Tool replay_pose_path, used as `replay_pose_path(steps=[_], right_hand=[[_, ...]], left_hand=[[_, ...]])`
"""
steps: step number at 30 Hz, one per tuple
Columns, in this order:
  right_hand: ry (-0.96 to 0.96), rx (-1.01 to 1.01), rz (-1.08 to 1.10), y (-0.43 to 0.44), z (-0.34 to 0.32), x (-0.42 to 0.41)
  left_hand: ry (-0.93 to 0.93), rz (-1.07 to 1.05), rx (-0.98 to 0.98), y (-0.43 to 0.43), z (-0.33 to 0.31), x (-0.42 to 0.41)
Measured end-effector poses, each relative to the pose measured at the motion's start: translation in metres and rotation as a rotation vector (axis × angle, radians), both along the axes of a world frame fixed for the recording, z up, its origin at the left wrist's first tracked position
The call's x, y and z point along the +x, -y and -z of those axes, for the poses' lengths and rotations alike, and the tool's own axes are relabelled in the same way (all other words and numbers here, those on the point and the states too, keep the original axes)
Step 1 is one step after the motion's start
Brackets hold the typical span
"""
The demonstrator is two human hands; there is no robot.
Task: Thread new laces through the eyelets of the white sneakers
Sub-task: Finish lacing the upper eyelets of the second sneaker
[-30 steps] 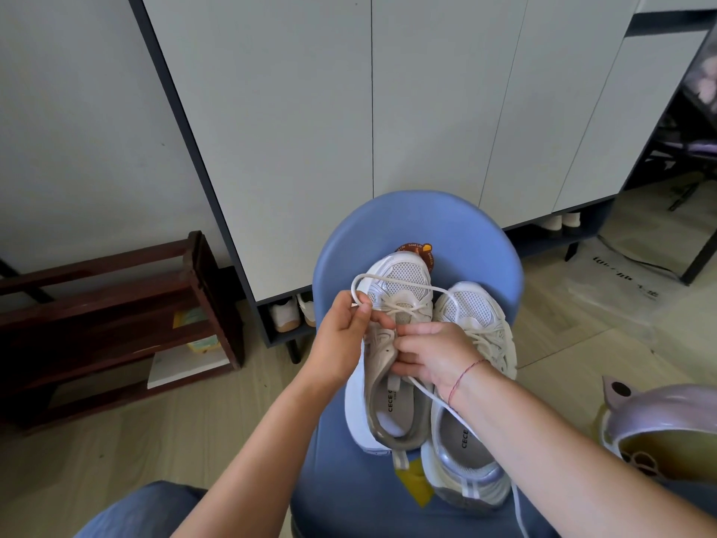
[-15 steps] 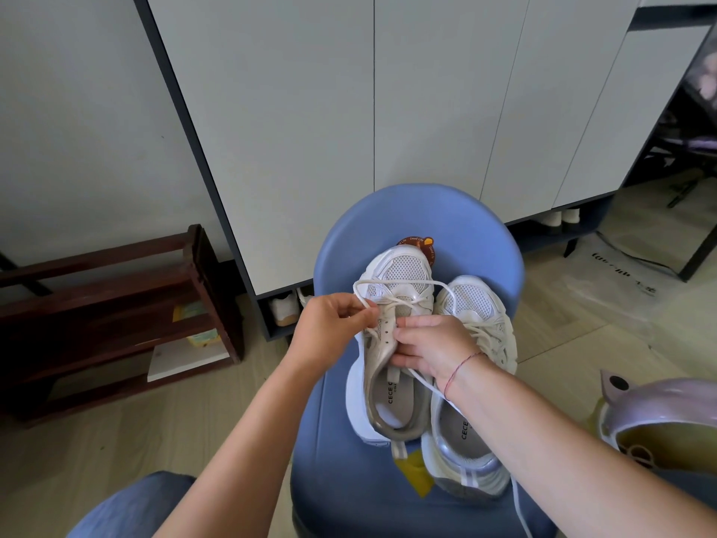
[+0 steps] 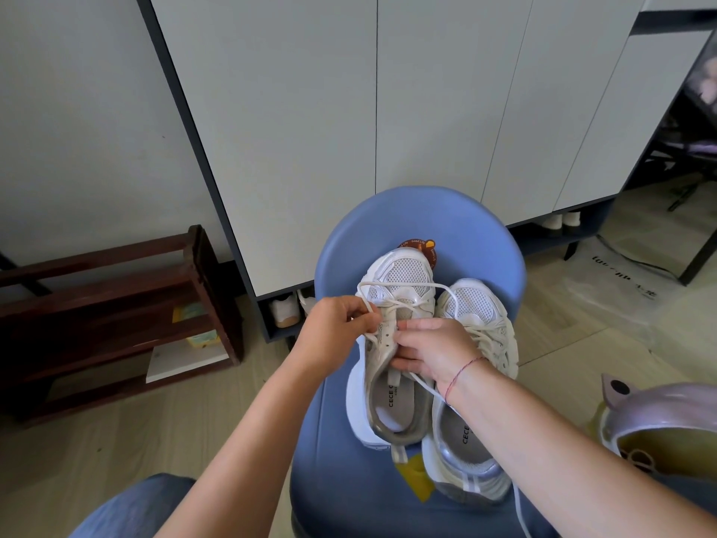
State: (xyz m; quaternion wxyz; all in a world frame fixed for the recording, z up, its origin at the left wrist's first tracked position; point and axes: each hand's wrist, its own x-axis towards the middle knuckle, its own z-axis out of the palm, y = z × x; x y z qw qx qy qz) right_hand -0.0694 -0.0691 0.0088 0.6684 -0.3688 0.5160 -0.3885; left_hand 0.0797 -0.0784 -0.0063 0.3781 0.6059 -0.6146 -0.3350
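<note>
Both bare forearms reach forward and converge on the left-standing sneaker (image 3: 403,271). The left hand (image 3: 335,330) sits against the sneaker's left side, knuckles up, with thumb and forefinger pinching the lace (image 3: 399,284) beside the eyelets. The right hand (image 3: 430,351) lies across the sneaker's middle, back upward, its fingers curled onto the eyelet flap.

Premises: a dwelling, entrance area. Evidence: a tall pale grey flat-fronted cabinet with a dark frame (image 3: 310,130) stands against the wall, and its open bottom shelf holds light-coloured shoes (image 3: 285,310). A dark brown slatted wooden shoe rack (image 3: 116,300) sits just beside it on the pale wood-plank floor (image 3: 97,440) — a rounded blue padded chair (image 3: 419,219) stands before the cabinet.
</note>
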Motion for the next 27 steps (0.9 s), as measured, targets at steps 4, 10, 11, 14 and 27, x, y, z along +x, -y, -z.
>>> replay_pose_path(steps=[4, 10, 11, 14, 27], right_hand=[[-0.022, -0.008, 0.015, 0.001, 0.001, 0.002], [0.035, -0.025, -0.025, -0.001, -0.002, 0.001], [0.029, -0.037, -0.041, -0.001, -0.002, 0.001], [0.028, -0.049, -0.069, -0.002, 0.000, -0.002], [-0.190, -0.037, -0.122, 0.008, -0.001, -0.003]], left_hand=[[0.237, 0.019, -0.098, 0.002, 0.000, -0.003], [0.056, -0.069, -0.100, -0.001, 0.005, -0.009], [-0.036, -0.090, -0.060, -0.003, 0.006, -0.011], [-0.277, -0.128, 0.069, -0.005, 0.010, -0.016], [-0.413, 0.006, 0.174, -0.007, 0.011, -0.012]])
